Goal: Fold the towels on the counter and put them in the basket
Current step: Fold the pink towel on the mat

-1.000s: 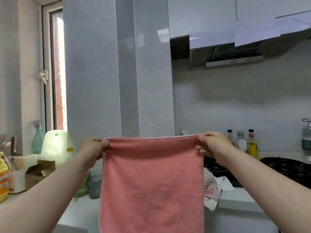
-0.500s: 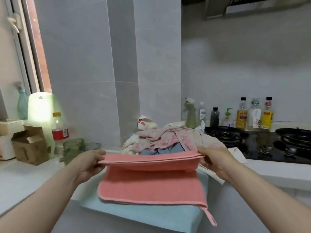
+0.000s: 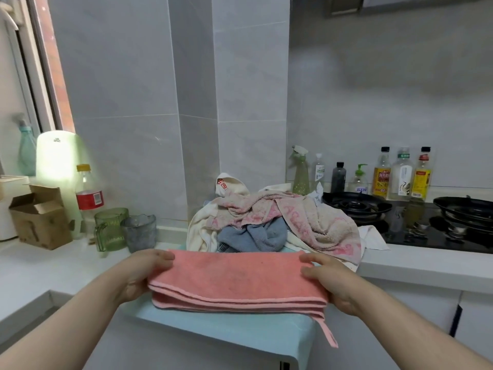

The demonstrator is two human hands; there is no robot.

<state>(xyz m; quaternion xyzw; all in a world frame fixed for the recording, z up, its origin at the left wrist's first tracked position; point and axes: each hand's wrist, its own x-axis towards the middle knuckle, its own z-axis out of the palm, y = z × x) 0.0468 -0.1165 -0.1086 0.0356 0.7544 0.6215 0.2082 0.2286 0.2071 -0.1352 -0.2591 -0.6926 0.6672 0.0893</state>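
From the head view: red print on white cloth (image 3: 223,186) atop the towel pile (image 3: 282,217), unreadable; yellow-labelled bottles (image 3: 382,175) behind the stove (image 3: 357,206), writing too small; since half a second ago, pink towel (image 3: 234,281) lowered flat, now layered on a light-blue pad (image 3: 226,325) at the table (image 3: 40,263) edge; left hand (image 3: 144,273) and right hand (image 3: 329,285) gripping its ends; green jug (image 3: 110,228) and cardboard box (image 3: 40,217) off left.
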